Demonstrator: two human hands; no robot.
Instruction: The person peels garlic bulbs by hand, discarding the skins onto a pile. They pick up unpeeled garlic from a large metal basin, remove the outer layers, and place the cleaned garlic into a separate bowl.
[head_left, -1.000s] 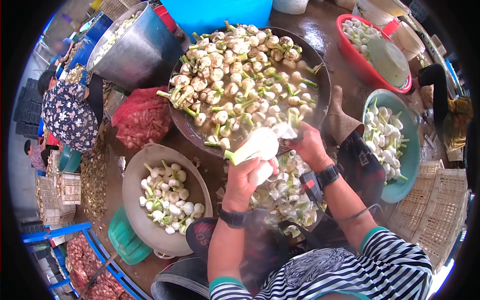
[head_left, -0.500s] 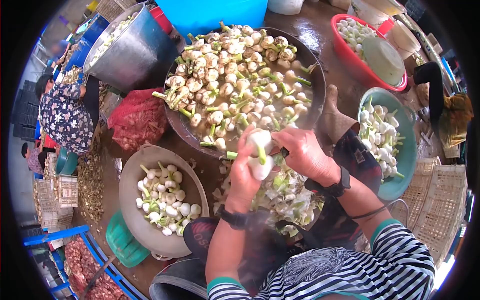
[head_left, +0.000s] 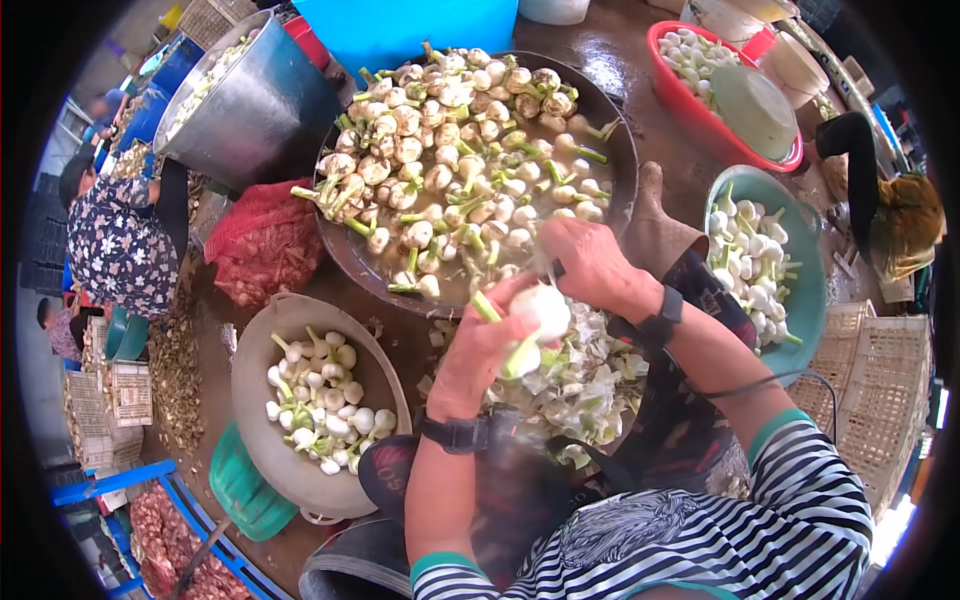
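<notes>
Fingers of my left hand [head_left: 488, 335] wrap round white garlic bulbs [head_left: 541, 312] with green stems, above a heap of peeled skins [head_left: 590, 385]. Just to the right, my right hand [head_left: 592, 262] is closed on a small dark-handled tool, its blade hard to make out. Behind both hands, a wide dark pan [head_left: 628, 165] holds muddy water and many unpeeled bulbs [head_left: 405, 150]. Clean white bulbs [head_left: 335, 395] lie in a grey basin [head_left: 262, 440] at the lower left. More white bulbs [head_left: 750, 260] fill a green basin [head_left: 810, 310] on the right.
A red mesh sack [head_left: 265, 243] and metal pot [head_left: 255, 105] stand at the left. Beyond the pan is a blue tub [head_left: 405, 30]. A red basin [head_left: 665, 75] is at the upper right, wicker baskets [head_left: 870, 400] at the right. People sit at both sides [head_left: 120, 235].
My right hand has moved up and away from the bulbs in my left hand. The bulbs have turned in my left hand. The whole view has shifted slightly.
</notes>
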